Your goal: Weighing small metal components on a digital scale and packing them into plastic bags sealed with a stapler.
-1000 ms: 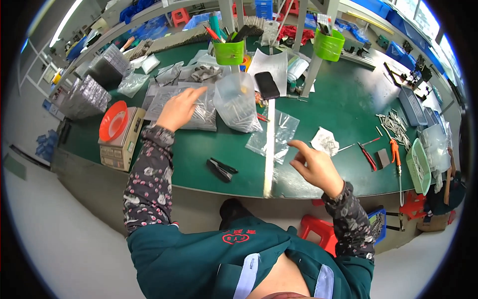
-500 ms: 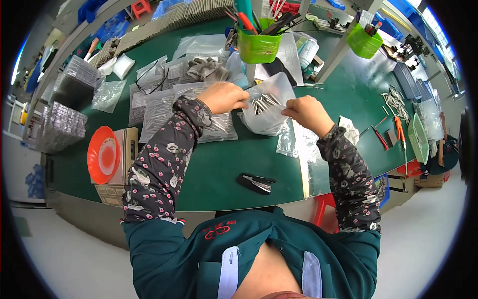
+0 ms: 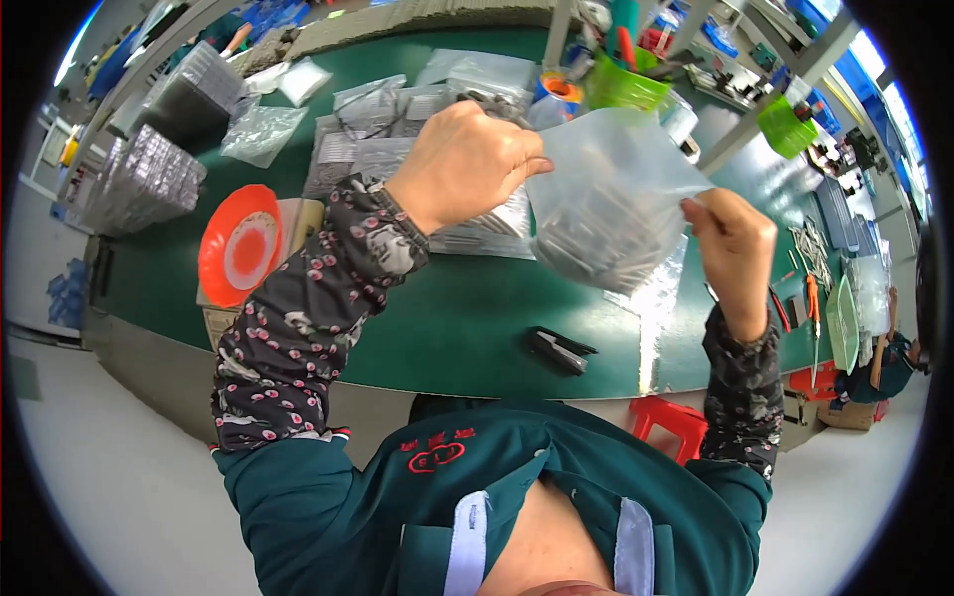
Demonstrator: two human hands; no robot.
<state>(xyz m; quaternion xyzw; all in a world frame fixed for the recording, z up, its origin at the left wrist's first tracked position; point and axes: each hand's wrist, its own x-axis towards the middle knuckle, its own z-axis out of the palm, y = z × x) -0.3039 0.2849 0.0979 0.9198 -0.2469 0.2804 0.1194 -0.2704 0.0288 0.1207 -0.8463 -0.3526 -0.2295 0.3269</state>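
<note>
Head cam: both hands hold up a clear plastic bag (image 3: 608, 204) of small metal parts above the green table (image 3: 437, 318). Left hand (image 3: 465, 164) pinches its left edge, right hand (image 3: 735, 248) pinches the right corner.

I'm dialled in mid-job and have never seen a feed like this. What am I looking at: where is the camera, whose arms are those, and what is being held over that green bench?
There is no machine here. The round, bent picture comes from a wide fisheye camera worn on a person's head, looking down, so the patterned sleeves rising from the lower edge are that person's own arms.

The left hand and the right hand hold a clear plastic bag up between them, each pinching an upper edge. It holds grey metal parts, too blurred to name.

Below is a green-topped workbench. On it lie more clear bags of small parts, an orange round plate on a cardboard box at the left, a small black stapler-like tool near the front edge, and green plastic cups of tools at the back.
</note>
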